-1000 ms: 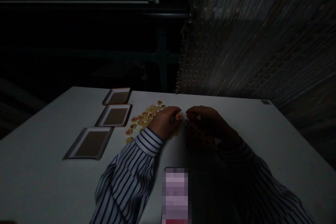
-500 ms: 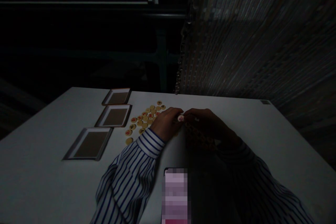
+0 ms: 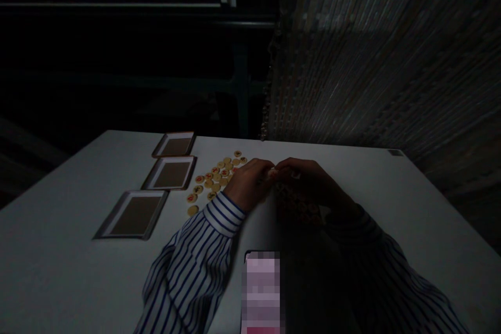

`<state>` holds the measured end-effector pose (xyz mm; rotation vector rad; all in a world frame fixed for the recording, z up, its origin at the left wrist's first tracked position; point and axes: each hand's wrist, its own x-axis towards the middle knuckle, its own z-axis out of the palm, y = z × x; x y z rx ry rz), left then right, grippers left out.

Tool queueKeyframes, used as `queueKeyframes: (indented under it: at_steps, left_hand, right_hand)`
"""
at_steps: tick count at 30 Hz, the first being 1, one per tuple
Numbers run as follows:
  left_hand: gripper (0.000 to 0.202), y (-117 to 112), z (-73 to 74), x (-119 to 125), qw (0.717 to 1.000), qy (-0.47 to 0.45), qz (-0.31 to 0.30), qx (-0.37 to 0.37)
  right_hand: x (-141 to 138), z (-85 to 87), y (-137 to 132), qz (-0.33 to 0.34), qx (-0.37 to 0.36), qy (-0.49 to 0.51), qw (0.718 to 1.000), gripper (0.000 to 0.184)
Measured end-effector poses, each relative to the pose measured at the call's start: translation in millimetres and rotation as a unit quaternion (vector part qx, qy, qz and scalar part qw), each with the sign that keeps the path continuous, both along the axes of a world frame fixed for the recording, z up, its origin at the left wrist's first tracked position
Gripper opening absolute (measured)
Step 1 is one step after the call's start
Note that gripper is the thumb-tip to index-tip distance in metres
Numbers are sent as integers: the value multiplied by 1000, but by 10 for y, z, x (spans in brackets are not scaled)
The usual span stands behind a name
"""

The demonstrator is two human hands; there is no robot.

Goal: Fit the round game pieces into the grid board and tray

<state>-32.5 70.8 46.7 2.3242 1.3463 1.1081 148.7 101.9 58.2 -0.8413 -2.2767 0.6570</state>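
- Counting first: three square trays (image 3: 171,173) lie in a row on the left of the white counter (image 3: 58,255), each with a brown floor and a pale rim.
- About fifteen loose discs (image 3: 207,183) lie scattered between the trays and the hands. More sit in the shadow under the right hand, too dark to count.
- The left hand (image 3: 248,183), in a striped sleeve (image 3: 188,271), has its fingers narrowed to a pinch on one pale disc (image 3: 271,171), held just above the counter beside the scatter.
- The right hand (image 3: 309,181) meets it there, fingers curled and tips at the same disc; I cannot tell whether they grip it or only touch it.
- The disc is round, with no long axis, and mostly hidden, so I cannot tell which way its face points.
- The tray row runs from near left to far right.
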Motion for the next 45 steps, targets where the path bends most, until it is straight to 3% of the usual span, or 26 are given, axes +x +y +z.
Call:
queueKeyframes:
  at_steps: [13, 23, 30, 40, 45]
  left_hand:
    - [17, 80, -38, -142, 984, -140, 86, -71]
    - [19, 19, -7, 1, 988, -110, 21, -107]
    - [21, 1, -6, 23, 981, -134, -7, -138]
    - [19, -1, 20, 76, 957, -217, -1, -192]
    - [21, -14, 14, 87, 957, -203, -1, -209]
  right_hand:
    - [25, 80, -27, -47, 53, -31, 997, 17]
    - [37, 87, -24, -11, 73, -38, 997, 18]
    - [73, 153, -52, 6, 46, -41, 998, 17]
    - [98, 135, -45, 21, 19, -30, 999, 20]
    - [116, 138, -31, 24, 31, -38, 999, 18]
